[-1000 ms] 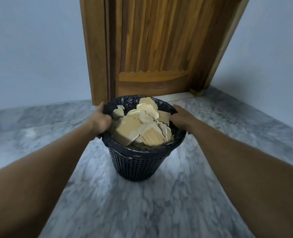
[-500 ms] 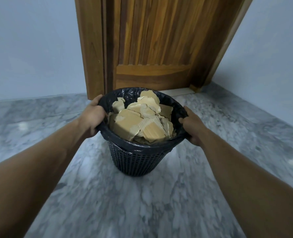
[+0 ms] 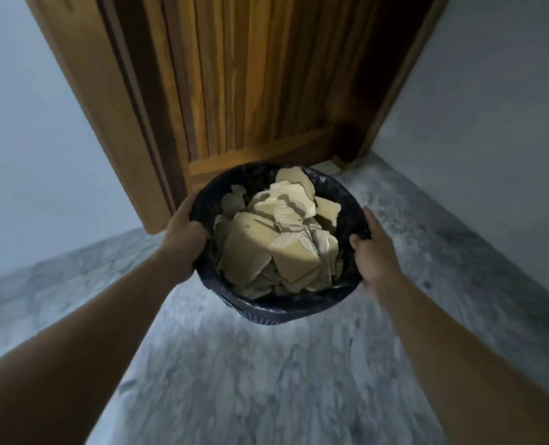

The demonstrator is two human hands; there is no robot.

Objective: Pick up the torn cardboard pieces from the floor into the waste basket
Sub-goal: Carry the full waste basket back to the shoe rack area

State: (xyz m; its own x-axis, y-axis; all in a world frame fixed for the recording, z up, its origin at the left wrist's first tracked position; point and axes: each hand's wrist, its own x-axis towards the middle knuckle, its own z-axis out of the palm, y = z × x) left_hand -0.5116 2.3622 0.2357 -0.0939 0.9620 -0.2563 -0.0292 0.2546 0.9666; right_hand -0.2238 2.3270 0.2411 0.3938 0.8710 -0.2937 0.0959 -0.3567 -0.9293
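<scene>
Both hands hold the round black mesh waste basket, lined with a black plastic bag, by its rim: the left hand grips the left edge, the right hand grips the right edge. Torn tan cardboard pieces are heaped inside it, above the grey marble floor, before a wooden door.

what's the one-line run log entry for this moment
left hand: grips waste basket rim | right hand: grips opposite rim | cardboard pieces: piled in basket | floor: no pieces visible
</scene>
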